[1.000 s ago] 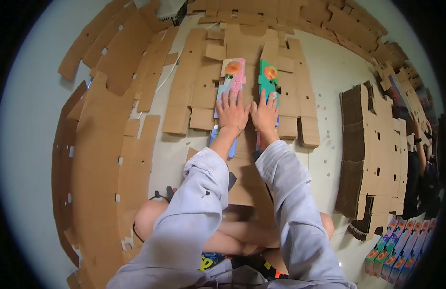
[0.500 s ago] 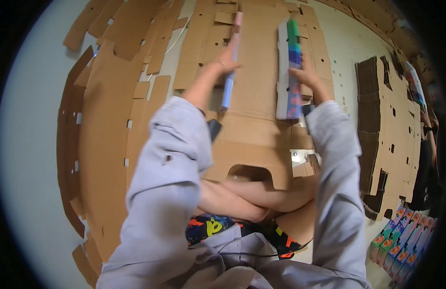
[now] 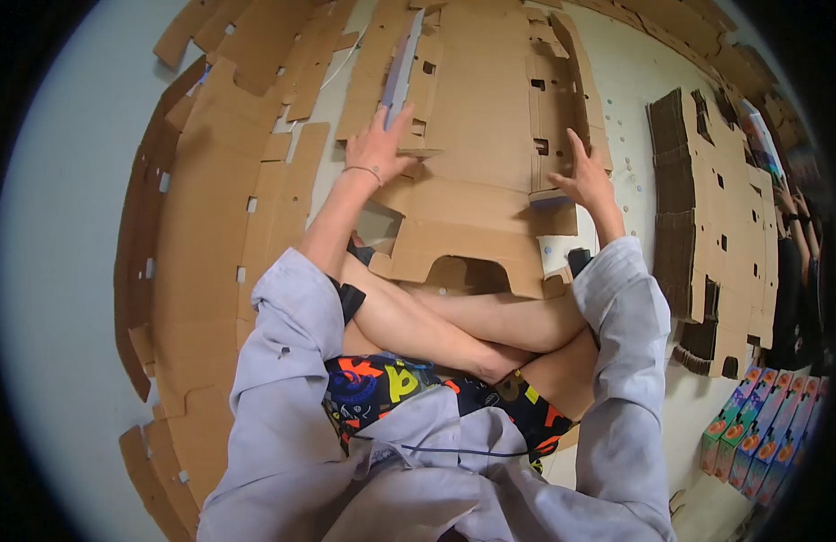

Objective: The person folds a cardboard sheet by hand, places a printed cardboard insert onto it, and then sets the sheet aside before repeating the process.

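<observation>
A large brown cardboard sheet point(image 3: 476, 144) with folded side flaps and cut-out slots lies in front of my crossed legs. My left hand point(image 3: 379, 149) is open, fingers spread, at its left side flap. Just beyond those fingers a long bluish-purple printed strip point(image 3: 400, 72) stands along the left flap. On the other side, my right hand point(image 3: 587, 179) is open with fingers apart, beside the raised right flap point(image 3: 569, 77). A small bluish edge shows under the cardboard near this hand. Whether either hand touches the cardboard is hard to tell.
Another big cardboard sheet point(image 3: 201, 244) lies at the left. A stack of cut cardboard point(image 3: 716, 226) stands at the right, with colourful printed boxes point(image 3: 765, 434) below it. At the far right edge, another person's arms point(image 3: 794, 217) are partly visible.
Both hands have let go of the printed pieces and opened. The side flaps of the cardboard are now raised, and the colourful right piece is mostly out of sight.
</observation>
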`<state>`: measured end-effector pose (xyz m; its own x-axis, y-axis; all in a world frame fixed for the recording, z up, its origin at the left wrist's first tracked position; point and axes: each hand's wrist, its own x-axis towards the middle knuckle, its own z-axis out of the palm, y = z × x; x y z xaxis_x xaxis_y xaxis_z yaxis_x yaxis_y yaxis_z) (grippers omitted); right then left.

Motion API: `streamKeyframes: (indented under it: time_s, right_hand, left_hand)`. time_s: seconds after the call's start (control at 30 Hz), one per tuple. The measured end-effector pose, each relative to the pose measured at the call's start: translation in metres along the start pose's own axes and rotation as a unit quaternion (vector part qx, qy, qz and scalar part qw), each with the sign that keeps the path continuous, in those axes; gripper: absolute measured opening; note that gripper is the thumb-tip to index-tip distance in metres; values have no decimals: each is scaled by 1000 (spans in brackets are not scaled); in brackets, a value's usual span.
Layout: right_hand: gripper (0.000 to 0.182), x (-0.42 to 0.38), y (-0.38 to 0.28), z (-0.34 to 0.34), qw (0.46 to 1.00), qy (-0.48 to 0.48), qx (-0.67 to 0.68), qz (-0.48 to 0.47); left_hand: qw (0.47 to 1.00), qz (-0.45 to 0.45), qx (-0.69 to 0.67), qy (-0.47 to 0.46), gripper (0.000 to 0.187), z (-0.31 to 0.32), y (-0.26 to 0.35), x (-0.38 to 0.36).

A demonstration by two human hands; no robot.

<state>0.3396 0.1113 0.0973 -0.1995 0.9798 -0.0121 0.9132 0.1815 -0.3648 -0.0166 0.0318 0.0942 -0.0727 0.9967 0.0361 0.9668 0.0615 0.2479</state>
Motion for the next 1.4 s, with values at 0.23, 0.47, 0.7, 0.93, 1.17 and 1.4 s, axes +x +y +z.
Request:
streamKeyframes:
  time_s: [0.23, 0.47, 0.7, 0.93, 1.17, 1.4]
  right_hand:
    - [82, 29, 110, -20, 984, 67, -26, 161]
    - [60, 9, 66, -28, 952, -128, 158, 228]
    - [56, 13, 59, -22, 939, -88, 250, 218]
    - [47, 9, 51, -36, 926, -17, 355, 125]
    - [43, -13, 116, -148, 854, 56, 517, -10]
    - [52, -132, 206, -368, 699, 82, 674, -225]
  left_hand:
    - [891, -269, -363, -47, 83, -18, -99, 10]
    - [825, -333, -451, -65, 61, -12, -76, 7]
    - [830, -315, -460, -10, 42, 54, -102, 12]
    - [872, -292, -388, 58, 42, 27, -76, 15]
    - [816, -120, -556, 100, 43, 3, -44, 30]
    - [692, 49, -720, 15, 47, -67, 119, 71]
